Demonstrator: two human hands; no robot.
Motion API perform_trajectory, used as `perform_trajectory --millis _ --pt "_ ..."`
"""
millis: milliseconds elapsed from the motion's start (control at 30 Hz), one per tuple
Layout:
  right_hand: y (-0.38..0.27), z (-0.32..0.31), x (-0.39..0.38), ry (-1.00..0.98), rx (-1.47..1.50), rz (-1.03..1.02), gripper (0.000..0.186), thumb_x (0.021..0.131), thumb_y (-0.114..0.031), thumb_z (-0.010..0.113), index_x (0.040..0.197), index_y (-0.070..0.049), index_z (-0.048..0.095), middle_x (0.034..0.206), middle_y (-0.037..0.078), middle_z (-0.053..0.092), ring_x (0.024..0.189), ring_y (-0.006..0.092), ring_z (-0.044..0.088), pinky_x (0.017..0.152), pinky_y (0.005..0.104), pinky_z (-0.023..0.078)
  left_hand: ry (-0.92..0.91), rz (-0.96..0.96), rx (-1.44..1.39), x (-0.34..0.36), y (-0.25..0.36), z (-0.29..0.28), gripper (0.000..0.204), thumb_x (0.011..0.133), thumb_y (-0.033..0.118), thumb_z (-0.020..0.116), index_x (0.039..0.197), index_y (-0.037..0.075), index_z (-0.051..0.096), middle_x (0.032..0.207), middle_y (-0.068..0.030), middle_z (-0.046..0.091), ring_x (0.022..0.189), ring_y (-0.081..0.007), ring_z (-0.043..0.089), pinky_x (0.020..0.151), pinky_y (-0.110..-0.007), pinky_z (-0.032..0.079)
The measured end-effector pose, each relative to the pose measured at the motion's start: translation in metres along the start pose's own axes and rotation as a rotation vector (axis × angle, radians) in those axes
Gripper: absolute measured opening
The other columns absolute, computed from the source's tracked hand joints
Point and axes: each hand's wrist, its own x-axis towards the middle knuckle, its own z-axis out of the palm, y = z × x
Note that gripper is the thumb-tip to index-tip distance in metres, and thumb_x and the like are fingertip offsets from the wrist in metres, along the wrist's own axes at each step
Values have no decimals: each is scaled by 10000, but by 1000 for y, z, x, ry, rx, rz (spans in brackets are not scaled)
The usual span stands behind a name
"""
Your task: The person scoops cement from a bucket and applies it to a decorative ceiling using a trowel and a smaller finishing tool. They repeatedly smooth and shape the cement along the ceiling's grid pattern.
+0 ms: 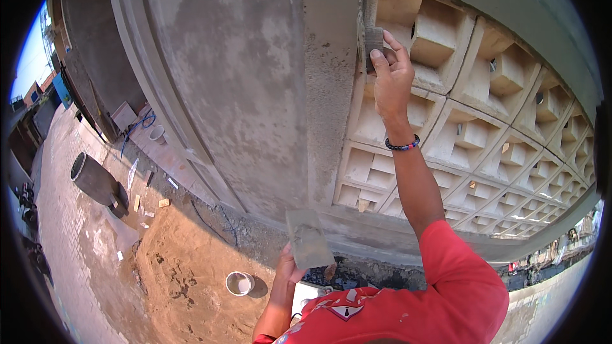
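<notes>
- The right hand (pixel 390 73), raised in the upper middle of the frame, is closed around a small grey block-shaped float (pixel 373 43), thumb on its near face and fingers curled behind it.
- The float is dark grey, roughly rectangular, its face dull and gritty; part of it is hidden by the fingers.
- Its long axis runs about vertically in the picture, the top end pointing to the upper edge of the frame; it lies against the left edge of the pale lattice block panel (pixel 484 127), where the panel meets the grey rendered wall (pixel 242 89).
- The left hand (pixel 290 266), low in the middle of the frame, grips from below a flat grey mortar board (pixel 308 239) smeared with wet mortar.
- The board is a rough rectangle, tilted, its long axis running from upper left to lower right.
- A beaded bracelet (pixel 403 146) circles the right wrist.
- On the ground at lower left lie a heap of sand (pixel 185 267), a white bucket (pixel 240 283) and a dark barrel (pixel 94 178).
</notes>
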Motion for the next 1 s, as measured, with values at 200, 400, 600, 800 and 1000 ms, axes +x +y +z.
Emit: perform_trajectory --millis 200,400,600,800,1000 --pt "35 -29 -73 -31 -121 139 393 864 -24 521 1246 33 446 1059 122 575 963 135 549 822 248 442 -1 -39 -20 2 -2 -5 429 821 9 513 1242 4 429 1174 -137 549 1051 -251 566 911 -388 463" --pt "-15 -49 -53 -139 -148 84 386 878 -53 528 1246 37 451 1090 120 578 974 152 555 852 251 435 -49 38 156 4 -4 -6 462 820 213 589 1220 26 455 1168 -124 554 1052 -260 559 895 -409 466" --pt "-81 -20 76 -267 -741 -704 376 830 -53 565 1204 -71 534 1024 114 615 898 214 589 794 279 456 -123 14 141 14 -13 -15 675 726 424 703 1220 33 461 1150 -119 562 1021 -263 574 865 -416 484" --pt "-111 25 107 -429 -1034 -799 331 775 -23 557 1098 46 574 1093 199 596 1032 359 547 909 366 422 -135 -32 -25 13 -12 -8 482 799 57 587 1250 11 423 1152 -122 566 1029 -234 579 893 -377 478" --pt "-54 3 63 -575 -1104 -930 400 783 14 551 1174 -67 541 799 97 540 774 271 501 701 368 447 -91 64 105 13 -13 -14 468 835 320 600 1191 36 489 1117 -122 585 996 -256 591 866 -412 484"
